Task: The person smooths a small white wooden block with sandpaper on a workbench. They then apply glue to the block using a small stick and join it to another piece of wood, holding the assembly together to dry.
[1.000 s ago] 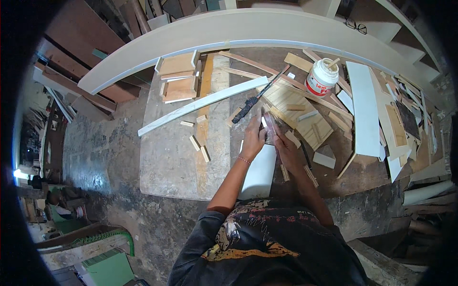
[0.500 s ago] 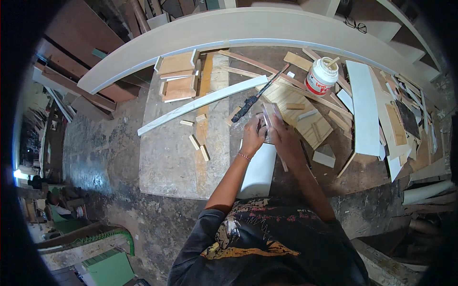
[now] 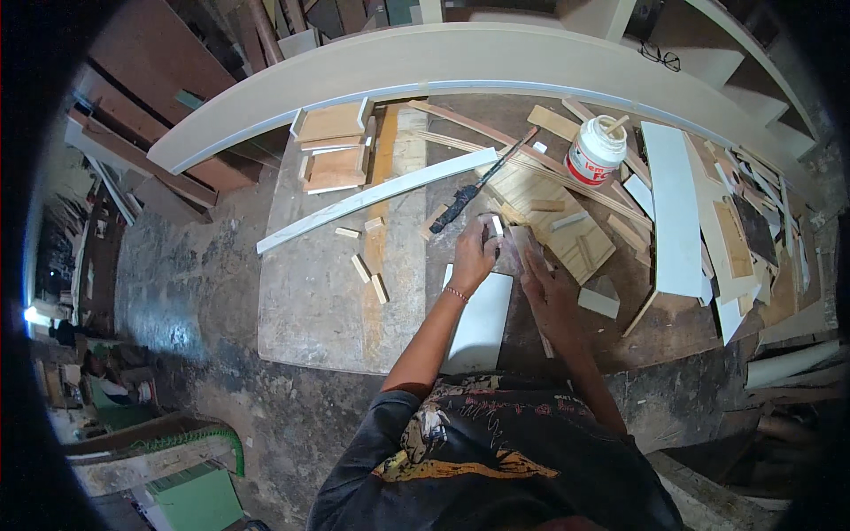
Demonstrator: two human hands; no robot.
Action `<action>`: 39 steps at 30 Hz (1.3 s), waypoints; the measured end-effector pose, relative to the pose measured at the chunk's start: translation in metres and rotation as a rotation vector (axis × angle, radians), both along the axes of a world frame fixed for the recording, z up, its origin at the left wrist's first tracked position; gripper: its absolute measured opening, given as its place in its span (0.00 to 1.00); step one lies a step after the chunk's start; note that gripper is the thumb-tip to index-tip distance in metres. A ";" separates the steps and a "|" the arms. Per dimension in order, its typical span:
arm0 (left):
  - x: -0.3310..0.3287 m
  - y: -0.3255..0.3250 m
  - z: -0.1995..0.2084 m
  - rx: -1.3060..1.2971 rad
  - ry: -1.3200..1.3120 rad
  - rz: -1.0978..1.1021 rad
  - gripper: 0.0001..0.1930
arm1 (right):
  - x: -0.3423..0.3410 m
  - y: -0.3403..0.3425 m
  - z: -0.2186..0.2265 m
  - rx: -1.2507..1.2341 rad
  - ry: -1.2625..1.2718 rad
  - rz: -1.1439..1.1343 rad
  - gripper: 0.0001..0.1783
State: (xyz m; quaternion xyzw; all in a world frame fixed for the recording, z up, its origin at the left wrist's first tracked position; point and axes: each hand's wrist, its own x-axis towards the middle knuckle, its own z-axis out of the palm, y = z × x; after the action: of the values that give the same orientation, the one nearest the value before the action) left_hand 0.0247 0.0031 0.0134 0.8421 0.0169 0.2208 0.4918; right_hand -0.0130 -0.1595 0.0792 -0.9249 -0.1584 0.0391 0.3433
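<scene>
My left hand (image 3: 475, 257) is closed round a small wood block (image 3: 497, 227), whose pale end sticks up past the fingers. Close beside it on the right, my right hand (image 3: 547, 285) grips a flat, greyish-brown piece (image 3: 524, 245); its exact kind is unclear. The two held things are slightly apart. Beyond the hands lies a square plywood board (image 3: 580, 252) with small wood strips on it. A tool with a black wrapped handle (image 3: 454, 211) and a long thin shaft rests to the left of the board. Under my forearms is a white panel (image 3: 479, 323).
An open white glue tub (image 3: 598, 152) with a stick in it stands at the far right. A long white strip (image 3: 381, 199) crosses the worktable (image 3: 301, 305). Small wood blocks (image 3: 361, 268) lie left, framed wooden pieces (image 3: 335, 166) behind. Offcuts and a long white board (image 3: 670, 208) crowd the right.
My hands have drawn apart; the flat piece in my right hand has moved right and down, off the block. The pale end of the block in my left hand now shows.
</scene>
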 end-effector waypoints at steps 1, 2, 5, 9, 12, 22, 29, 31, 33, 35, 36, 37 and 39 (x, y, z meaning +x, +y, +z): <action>0.001 0.000 0.001 -0.002 0.001 -0.010 0.15 | -0.001 0.001 0.003 0.013 0.021 -0.045 0.22; 0.001 -0.001 0.003 0.001 -0.013 -0.034 0.15 | 0.000 0.002 0.001 0.000 -0.041 -0.046 0.22; -0.002 -0.002 0.005 0.015 -0.045 -0.072 0.17 | 0.002 0.008 0.000 -0.090 -0.147 -0.040 0.23; 0.000 -0.002 -0.002 -0.008 -0.013 -0.051 0.16 | 0.006 0.023 -0.002 -0.195 -0.236 -0.019 0.25; 0.004 -0.002 -0.009 -0.035 0.008 -0.028 0.15 | 0.030 0.035 -0.015 -0.165 -0.302 -0.017 0.27; 0.005 -0.008 -0.009 -0.072 -0.056 0.039 0.13 | 0.017 0.036 -0.005 -0.285 -0.332 -0.050 0.27; 0.004 -0.003 -0.003 -0.040 0.041 0.063 0.14 | -0.012 -0.001 0.018 -0.148 0.003 0.024 0.26; 0.003 -0.007 -0.001 -0.019 0.034 0.062 0.14 | -0.008 -0.002 0.010 -0.099 -0.093 0.013 0.25; 0.002 -0.007 -0.003 0.022 -0.019 0.063 0.14 | -0.005 0.006 0.014 -0.155 -0.047 -0.007 0.25; 0.003 -0.007 -0.005 0.075 -0.129 0.067 0.14 | 0.005 0.014 0.013 -0.199 -0.107 -0.014 0.25; 0.003 -0.007 -0.003 0.057 -0.110 0.059 0.14 | 0.011 0.018 0.002 -0.214 -0.185 -0.012 0.25; 0.002 -0.008 0.000 0.047 -0.092 0.049 0.14 | 0.018 0.022 -0.008 -0.222 -0.265 -0.012 0.25; -0.001 -0.008 0.004 0.017 -0.047 0.042 0.14 | 0.032 0.032 -0.007 -0.194 -0.229 -0.010 0.25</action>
State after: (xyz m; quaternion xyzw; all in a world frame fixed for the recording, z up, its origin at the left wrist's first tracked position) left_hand 0.0236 -0.0046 0.0175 0.8402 0.0210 0.2510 0.4802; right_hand 0.0185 -0.1272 0.0721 -0.9529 -0.1876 -0.0535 0.2323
